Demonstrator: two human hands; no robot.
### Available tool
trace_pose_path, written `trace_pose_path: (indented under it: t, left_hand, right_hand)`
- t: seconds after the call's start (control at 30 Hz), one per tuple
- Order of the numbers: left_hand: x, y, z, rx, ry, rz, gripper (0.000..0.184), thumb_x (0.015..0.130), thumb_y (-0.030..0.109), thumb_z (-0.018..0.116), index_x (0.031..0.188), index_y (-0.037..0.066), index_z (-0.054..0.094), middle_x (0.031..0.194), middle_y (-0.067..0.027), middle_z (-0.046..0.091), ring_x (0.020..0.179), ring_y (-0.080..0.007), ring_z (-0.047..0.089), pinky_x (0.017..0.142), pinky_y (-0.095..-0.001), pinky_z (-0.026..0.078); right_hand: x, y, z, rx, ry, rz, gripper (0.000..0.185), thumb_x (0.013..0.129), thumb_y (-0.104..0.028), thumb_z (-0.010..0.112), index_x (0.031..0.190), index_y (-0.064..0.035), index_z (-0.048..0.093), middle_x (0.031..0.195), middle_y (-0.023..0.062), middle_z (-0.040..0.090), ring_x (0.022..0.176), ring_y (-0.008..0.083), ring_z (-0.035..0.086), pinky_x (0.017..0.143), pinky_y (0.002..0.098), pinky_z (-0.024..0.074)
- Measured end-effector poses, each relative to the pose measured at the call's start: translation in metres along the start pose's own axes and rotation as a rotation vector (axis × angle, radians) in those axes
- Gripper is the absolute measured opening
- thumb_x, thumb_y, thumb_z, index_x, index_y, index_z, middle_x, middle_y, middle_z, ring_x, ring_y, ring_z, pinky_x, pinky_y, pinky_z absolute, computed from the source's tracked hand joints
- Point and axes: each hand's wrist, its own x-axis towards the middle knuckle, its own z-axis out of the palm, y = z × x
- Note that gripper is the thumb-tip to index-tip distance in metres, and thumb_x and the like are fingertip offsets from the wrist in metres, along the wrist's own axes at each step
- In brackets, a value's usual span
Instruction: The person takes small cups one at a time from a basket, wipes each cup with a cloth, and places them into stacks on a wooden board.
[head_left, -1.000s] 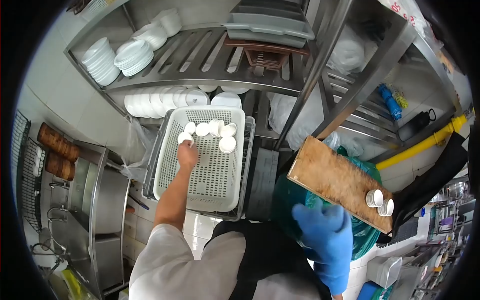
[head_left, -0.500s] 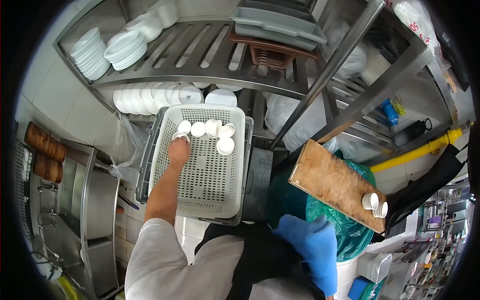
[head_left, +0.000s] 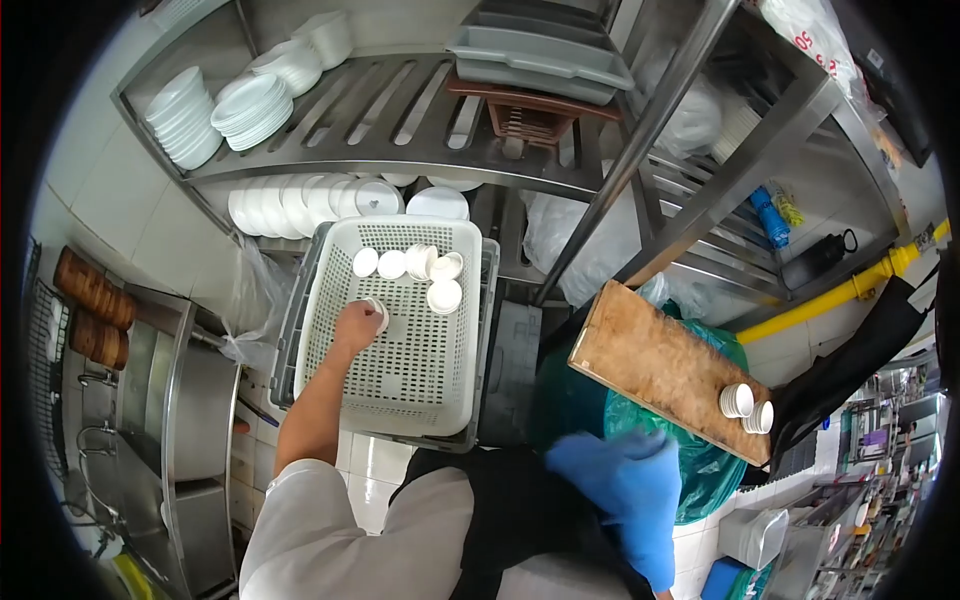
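Observation:
My left hand (head_left: 357, 326) reaches into a pale plastic basket (head_left: 474, 340) with slotted sides and floor. Its fingers are closed on a small white bowl (head_left: 381, 316), partly hidden by the hand. Several more small white bowls (head_left: 443, 296) stand in the far part of that basket, some of them nested. My right hand (head_left: 625, 480), covered in blue like a long glove, hangs in front of my black apron, right of the basket. Blur hides its fingers, so I cannot see whether it holds anything.
A wooden board (head_left: 670, 370) lies over a bin with a green bag (head_left: 705, 470); two stacks of white bowls (head_left: 737, 401) stand on it. A metal rack (head_left: 400, 170) with dishes and a grey tray (head_left: 540, 72) is ahead. A steel sink (head_left: 200, 400) stands left.
My left hand has moved toward me and slightly right inside the basket, carrying the small white bowl. My right hand stays low, with little shift.

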Motion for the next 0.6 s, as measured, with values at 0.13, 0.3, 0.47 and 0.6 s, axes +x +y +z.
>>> trace_pose_path:
  t: [0.13,0.3,0.47,0.6]
  left_hand:
    - [-0.003,0.001,-0.006,-0.612,0.011,-0.242,0.018,0.086,0.02,0.064,0.082,0.002,0.064,0.073,-0.0106,0.068,0.068,-0.0204,0.066,0.064,-0.0309,0.052]
    - [-0.041,0.069,-0.035,-1.402,-0.138,-0.336,0.013,0.095,0.015,0.055,0.101,0.003,0.057,0.09,-0.0082,0.067,0.078,-0.0169,0.066,0.072,-0.0298,0.056]
    - [-0.075,0.122,-0.036,-1.462,-0.145,-0.311,0.015,0.095,0.017,0.057,0.097,0.003,0.059,0.085,-0.0084,0.066,0.072,-0.017,0.065,0.072,-0.0324,0.057]
    - [-0.062,0.098,0.0,-0.766,0.013,-0.114,0.017,0.094,0.016,0.06,0.088,-0.001,0.062,0.074,-0.0056,0.063,0.059,-0.0114,0.058,0.061,-0.027,0.053]
  right_hand:
    - [-0.004,-0.001,-0.023,0.07,0.051,-0.054,0.025,0.073,-0.015,0.073,0.093,-0.0014,0.066,0.085,0.0079,0.066,0.07,0.024,0.064,0.056,0.0327,0.0468]
    - [0.0,-0.002,-0.017,-0.112,-0.141,-0.044,0.025,0.071,-0.015,0.073,0.092,-0.0022,0.066,0.086,0.0082,0.064,0.072,0.025,0.063,0.056,0.0334,0.0461]
    - [-0.004,0.002,-0.029,-0.131,-0.142,-0.02,0.025,0.07,-0.015,0.073,0.091,-0.0029,0.065,0.087,0.0086,0.062,0.074,0.0259,0.062,0.056,0.0341,0.0453]
    - [-0.008,0.007,-0.049,0.003,0.029,-0.078,0.026,0.069,-0.015,0.073,0.09,-0.0036,0.065,0.087,0.0089,0.061,0.075,0.0267,0.061,0.056,0.0347,0.0447]
